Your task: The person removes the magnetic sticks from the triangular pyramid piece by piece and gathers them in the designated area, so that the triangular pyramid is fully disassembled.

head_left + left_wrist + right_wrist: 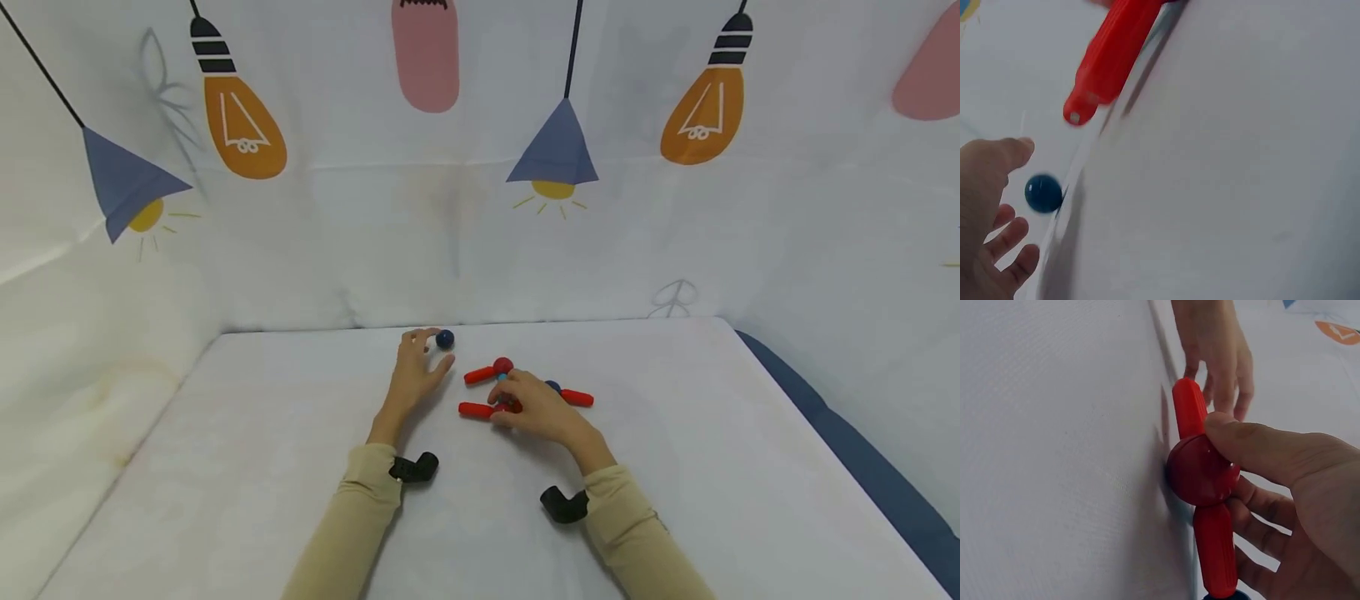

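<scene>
My left hand (412, 371) reaches toward a loose dark blue ball (445, 339) near the table's back edge. In the left wrist view its thumb and fingers are spread around the ball (1043, 193), with a gap showing. My right hand (536, 404) pinches a glossy red ball (1200, 472) between thumb and fingers. Red rods (1215, 550) stick out from that ball on two sides. It belongs to a ball-and-rod toy figure, with another red ball (502, 365), a red rod (480, 375), a light blue piece (502, 377) and a dark blue ball (552, 386). The hand hides its middle.
A white table (262, 483) spreads under both hands. Behind it hangs a white cloth (360, 242) printed with lamps and bulbs. Dark blue fabric (840, 433) shows beyond the right table edge. Each wrist wears a black camera (420, 468).
</scene>
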Available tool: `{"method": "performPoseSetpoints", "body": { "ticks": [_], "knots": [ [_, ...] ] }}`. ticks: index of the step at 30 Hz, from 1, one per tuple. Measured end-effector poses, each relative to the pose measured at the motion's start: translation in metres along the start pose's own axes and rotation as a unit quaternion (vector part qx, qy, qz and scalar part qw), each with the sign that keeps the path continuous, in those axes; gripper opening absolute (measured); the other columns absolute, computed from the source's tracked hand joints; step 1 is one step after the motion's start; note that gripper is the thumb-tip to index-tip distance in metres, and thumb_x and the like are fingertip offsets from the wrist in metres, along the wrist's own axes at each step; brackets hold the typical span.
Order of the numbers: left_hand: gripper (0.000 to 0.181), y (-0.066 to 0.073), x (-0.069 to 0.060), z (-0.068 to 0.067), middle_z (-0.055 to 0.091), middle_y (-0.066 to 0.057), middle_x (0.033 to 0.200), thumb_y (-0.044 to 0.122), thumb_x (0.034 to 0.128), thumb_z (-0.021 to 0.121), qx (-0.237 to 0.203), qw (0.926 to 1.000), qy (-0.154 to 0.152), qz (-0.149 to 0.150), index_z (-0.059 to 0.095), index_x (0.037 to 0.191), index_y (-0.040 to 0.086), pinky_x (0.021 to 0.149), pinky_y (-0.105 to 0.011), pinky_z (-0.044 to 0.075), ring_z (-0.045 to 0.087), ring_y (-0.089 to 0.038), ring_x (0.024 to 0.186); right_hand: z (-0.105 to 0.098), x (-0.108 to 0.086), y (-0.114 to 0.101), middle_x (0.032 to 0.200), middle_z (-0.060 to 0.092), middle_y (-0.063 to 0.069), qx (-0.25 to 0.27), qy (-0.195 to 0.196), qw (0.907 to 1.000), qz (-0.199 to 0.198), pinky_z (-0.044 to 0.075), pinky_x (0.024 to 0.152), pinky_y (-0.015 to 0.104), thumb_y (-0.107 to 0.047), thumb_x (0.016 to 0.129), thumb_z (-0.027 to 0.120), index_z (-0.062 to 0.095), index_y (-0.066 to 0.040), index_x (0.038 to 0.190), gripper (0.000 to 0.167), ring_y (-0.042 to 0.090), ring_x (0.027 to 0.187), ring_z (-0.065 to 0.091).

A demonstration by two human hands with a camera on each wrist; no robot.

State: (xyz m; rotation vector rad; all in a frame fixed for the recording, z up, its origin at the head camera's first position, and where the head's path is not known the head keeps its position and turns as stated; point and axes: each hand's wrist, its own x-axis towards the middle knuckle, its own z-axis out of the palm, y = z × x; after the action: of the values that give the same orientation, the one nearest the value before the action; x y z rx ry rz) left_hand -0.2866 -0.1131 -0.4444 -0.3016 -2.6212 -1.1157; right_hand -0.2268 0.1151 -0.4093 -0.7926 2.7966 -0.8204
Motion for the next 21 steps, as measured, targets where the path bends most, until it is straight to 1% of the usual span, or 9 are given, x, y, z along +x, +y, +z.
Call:
{"method": "performPoseSetpoints", "body": {
  "ticks": [2, 3, 5, 8, 10, 12, 14, 18, 21],
  "knots": [
    [0.045, 0.006, -0.011, 0.003, 0.045, -0.014, 0.125, 0.024, 0.0864, 0.068, 0.006, 0.9998, -0.003, 0.018, 0.052, 0.127, 0.012, 0.085, -0.04, 0.049, 0.052, -0.027, 0.104, 0.0, 0.0, 0.002, 0.091, 0.053, -0.003, 0.001, 0.006, 1.0, 0.001, 0.043, 0.072, 0.026, -0.03, 0.084, 0.071, 0.066, -0.022, 0.101, 0.02, 0.011, 0.084, 0.048],
    [0.041, 0.009, -0.017, 0.005, 0.047, -0.012, 0.121, 0.023, 0.0867, 0.068, 0.006, 0.9994, -0.011, 0.033, 0.053, 0.124, 0.013, 0.084, -0.038, 0.049, 0.051, -0.025, 0.102, -0.001, 0.0, 0.003, 0.09, 0.053, -0.002, 0.001, 0.008, 1.0, 0.0, 0.043, 0.071, 0.025, -0.03, 0.084, 0.071, 0.067, -0.022, 0.101, 0.019, 0.011, 0.083, 0.048],
    [0.033, 0.016, -0.027, 0.008, 0.052, -0.009, 0.114, 0.022, 0.087, 0.067, -0.006, 0.9963, -0.039, 0.077, 0.056, 0.117, 0.013, 0.082, -0.035, 0.048, 0.051, -0.022, 0.098, -0.001, 0.0, 0.005, 0.09, 0.053, -0.002, 0.001, 0.012, 0.9999, -0.006, 0.043, 0.071, 0.025, -0.03, 0.084, 0.071, 0.067, -0.021, 0.1, 0.019, 0.011, 0.082, 0.047],
    [0.025, 0.023, -0.04, 0.013, 0.058, -0.003, 0.101, 0.023, 0.0869, 0.068, -0.025, 0.9844, -0.093, 0.147, 0.059, 0.107, 0.013, 0.079, -0.03, 0.045, 0.049, -0.017, 0.091, -0.002, 0.0, 0.007, 0.092, 0.054, -0.002, 0.003, 0.017, 0.9997, -0.015, 0.042, 0.072, 0.026, -0.029, 0.085, 0.07, 0.067, -0.019, 0.1, 0.019, 0.011, 0.083, 0.047],
    [0.022, 0.024, -0.046, 0.016, 0.059, 0.002, 0.096, 0.025, 0.0868, 0.068, -0.012, 0.977, -0.122, 0.174, 0.059, 0.105, 0.016, 0.076, -0.027, 0.044, 0.048, -0.012, 0.088, -0.002, 0.0, 0.007, 0.093, 0.055, -0.001, 0.008, 0.02, 0.9996, -0.019, 0.042, 0.073, 0.027, -0.028, 0.085, 0.07, 0.067, -0.018, 0.1, 0.018, 0.012, 0.084, 0.048],
    [0.023, 0.023, -0.05, 0.019, 0.059, 0.007, 0.095, 0.027, 0.0861, 0.069, 0.013, 0.9719, -0.137, 0.191, 0.059, 0.105, 0.018, 0.076, -0.024, 0.044, 0.047, -0.008, 0.087, -0.002, 0.0, 0.007, 0.093, 0.055, -0.001, 0.011, 0.018, 0.9997, -0.016, 0.042, 0.073, 0.027, -0.029, 0.086, 0.069, 0.067, -0.018, 0.099, 0.018, 0.013, 0.084, 0.048],
    [0.023, 0.02, -0.054, 0.02, 0.06, 0.01, 0.096, 0.028, 0.0861, 0.069, 0.036, 0.9693, -0.142, 0.198, 0.058, 0.105, 0.02, 0.076, -0.021, 0.044, 0.046, -0.006, 0.087, -0.001, -0.001, 0.007, 0.093, 0.055, -0.001, 0.013, 0.015, 0.9997, -0.014, 0.041, 0.072, 0.026, -0.03, 0.086, 0.069, 0.068, -0.017, 0.099, 0.018, 0.012, 0.084, 0.047],
    [0.022, 0.018, -0.057, 0.016, 0.062, 0.008, 0.097, 0.025, 0.0866, 0.069, 0.029, 0.9674, -0.138, 0.211, 0.061, 0.106, 0.019, 0.077, -0.023, 0.044, 0.047, -0.007, 0.087, 0.002, 0.0, 0.005, 0.092, 0.054, -0.002, 0.008, 0.013, 0.9997, -0.02, 0.04, 0.071, 0.025, -0.03, 0.086, 0.069, 0.068, -0.018, 0.099, 0.018, 0.011, 0.083, 0.047],
    [0.018, 0.017, -0.057, 0.009, 0.063, 0.006, 0.098, 0.021, 0.0875, 0.067, 0.022, 0.9627, -0.135, 0.233, 0.063, 0.105, 0.018, 0.078, -0.026, 0.043, 0.047, -0.01, 0.088, 0.003, 0.001, 0.003, 0.092, 0.054, -0.002, 0.004, 0.013, 0.9996, -0.027, 0.041, 0.071, 0.024, -0.027, 0.086, 0.069, 0.068, -0.017, 0.099, 0.017, 0.011, 0.083, 0.047]
  ]
}}
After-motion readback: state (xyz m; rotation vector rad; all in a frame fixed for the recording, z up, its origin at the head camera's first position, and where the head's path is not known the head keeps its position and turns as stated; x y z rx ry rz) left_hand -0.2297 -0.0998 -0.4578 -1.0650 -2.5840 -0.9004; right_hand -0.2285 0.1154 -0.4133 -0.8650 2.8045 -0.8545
